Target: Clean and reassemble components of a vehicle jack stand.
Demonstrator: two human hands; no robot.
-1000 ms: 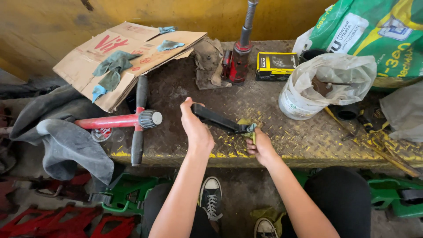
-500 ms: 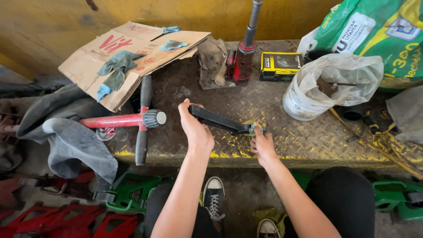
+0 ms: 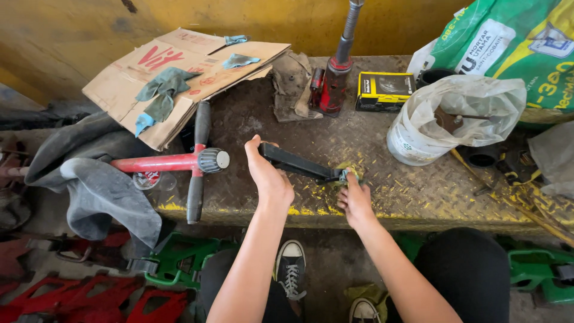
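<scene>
Both hands worked a long black bar on the counter.

My left hand had its fingers wrapped shut round the near end of the black bar; my right hand pinched its far end through a greenish rag. I judged a wiping step underway, needing a steady left grip.

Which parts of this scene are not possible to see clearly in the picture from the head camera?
- Left end of the black bar: covered by the left hand.
- Small part at the bar's right end: hidden under the right hand and its fingers.
- Inside of the white bucket: veiled by the plastic bag.
- Top of the red jack: cut off by the upper edge.
</scene>
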